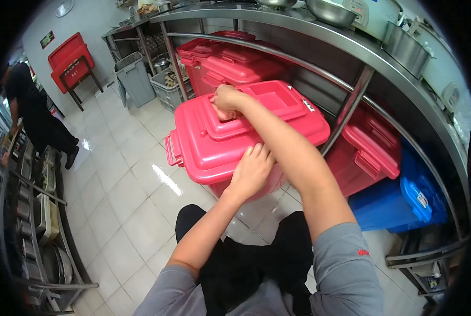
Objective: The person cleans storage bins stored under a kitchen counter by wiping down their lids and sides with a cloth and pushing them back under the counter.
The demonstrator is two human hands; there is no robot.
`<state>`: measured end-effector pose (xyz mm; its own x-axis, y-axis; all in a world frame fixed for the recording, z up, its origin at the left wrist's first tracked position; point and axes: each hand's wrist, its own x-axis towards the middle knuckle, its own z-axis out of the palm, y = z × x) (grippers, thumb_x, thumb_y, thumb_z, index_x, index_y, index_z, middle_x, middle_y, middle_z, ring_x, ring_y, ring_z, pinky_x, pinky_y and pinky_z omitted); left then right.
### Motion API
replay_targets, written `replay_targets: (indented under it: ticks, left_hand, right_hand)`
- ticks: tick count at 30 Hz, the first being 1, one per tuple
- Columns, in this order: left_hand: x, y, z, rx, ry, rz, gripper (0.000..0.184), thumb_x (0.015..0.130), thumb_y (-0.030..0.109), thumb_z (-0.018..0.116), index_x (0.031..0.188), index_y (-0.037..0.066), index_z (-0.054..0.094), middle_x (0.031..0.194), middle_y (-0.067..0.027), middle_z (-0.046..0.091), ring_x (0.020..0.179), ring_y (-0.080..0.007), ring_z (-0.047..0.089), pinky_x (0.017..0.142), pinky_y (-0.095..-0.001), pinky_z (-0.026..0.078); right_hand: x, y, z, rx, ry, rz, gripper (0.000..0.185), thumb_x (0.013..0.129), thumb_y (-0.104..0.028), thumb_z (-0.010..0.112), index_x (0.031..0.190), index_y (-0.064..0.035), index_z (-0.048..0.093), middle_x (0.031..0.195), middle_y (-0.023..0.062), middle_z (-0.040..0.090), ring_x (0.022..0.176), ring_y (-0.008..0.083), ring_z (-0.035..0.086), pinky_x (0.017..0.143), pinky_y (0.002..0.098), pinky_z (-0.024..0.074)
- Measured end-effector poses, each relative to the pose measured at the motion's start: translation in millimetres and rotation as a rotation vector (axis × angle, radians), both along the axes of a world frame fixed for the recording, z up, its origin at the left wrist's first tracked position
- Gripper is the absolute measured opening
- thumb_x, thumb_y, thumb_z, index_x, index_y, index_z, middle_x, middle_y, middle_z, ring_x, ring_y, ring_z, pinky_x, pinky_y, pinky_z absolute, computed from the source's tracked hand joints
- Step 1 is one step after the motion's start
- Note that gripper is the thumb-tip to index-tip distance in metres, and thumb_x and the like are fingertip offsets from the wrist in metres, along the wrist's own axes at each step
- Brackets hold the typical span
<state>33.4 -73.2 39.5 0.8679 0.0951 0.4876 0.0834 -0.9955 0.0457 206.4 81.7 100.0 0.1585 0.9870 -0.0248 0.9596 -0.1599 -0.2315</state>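
"Where's the big red bin (220, 188), and how will it handle?"

"At my twelve o'clock: stiff, probably heavy if full. I'd lift by the end handle (170, 152), nine o'clock."

"Its lid (206, 152)?"

"Lighter, likely slick if wet. My left hand (252, 169) rests open on its six o'clock edge."

"Smallest?"

"What looks like a soft pink cloth (226, 114), bunched in my right hand (229, 98) at the lid's ten o'clock; I'd grip it wadded."

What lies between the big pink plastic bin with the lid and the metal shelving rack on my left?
Only bare white floor tiles, with some glare on them, lie between the bin and the rack, as the head view shows.
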Motion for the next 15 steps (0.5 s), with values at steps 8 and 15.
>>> replay_targets:
  ticks: [8, 15]
  left_hand:
    - [5.4, 5.1, -7.4, 0.046, -0.168, -0.047, 0.028, 0.078, 0.009, 0.059, 0.106, 0.004, 0.055, 0.110, -0.0121, 0.055, 0.099, -0.0282, 0.055, 0.084, -0.0380, 0.044]
    - [3.2, 4.6, -8.5, 0.045, -0.170, -0.041, 0.028, 0.077, 0.009, 0.059, 0.104, 0.003, 0.055, 0.105, -0.0120, 0.054, 0.097, -0.0274, 0.054, 0.084, -0.0381, 0.044]
  right_hand:
    - [-20.4, -53.8, 100.6, -0.372, -0.117, 0.159, 0.024, 0.087, -0.011, 0.053, 0.099, -0.0056, 0.073, 0.079, 0.0136, 0.071, 0.057, 0.0233, 0.062, 0.052, 0.0374, 0.0484]
    - [-26.5, -52.3, 89.2, -0.626, -0.490, 0.468, 0.013, 0.081, -0.003, 0.059, 0.077, -0.0036, 0.071, 0.069, 0.0130, 0.068, 0.053, 0.0232, 0.060, 0.050, 0.0410, 0.0476]
